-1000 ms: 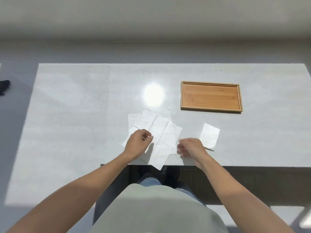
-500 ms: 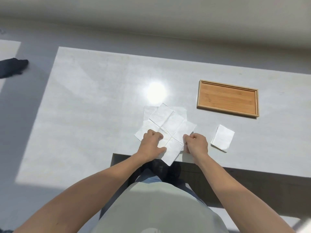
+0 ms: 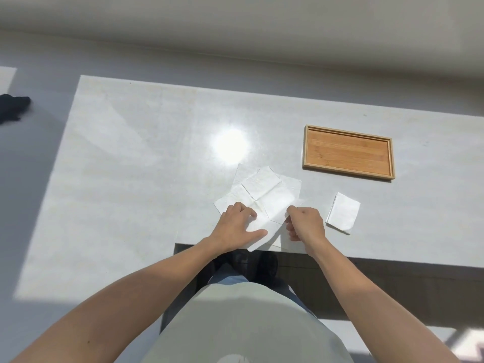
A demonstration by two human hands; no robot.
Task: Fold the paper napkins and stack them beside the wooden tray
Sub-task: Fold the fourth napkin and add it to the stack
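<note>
Pale tabletop [image 3: 136, 163]; left hand [image 3: 237, 229] flat, pinning open napkin [image 3: 272, 197], right hand [image 3: 305, 224] pinching its 3 o'clock edge. Next: fold over, crease.

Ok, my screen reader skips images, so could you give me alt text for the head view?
Two bare hands work an unfolded white napkin at the near edge of a pale table: the left hand presses it flat, the right hand pinches its right edge. A folded napkin lies to the right, near an empty wooden tray.
</note>
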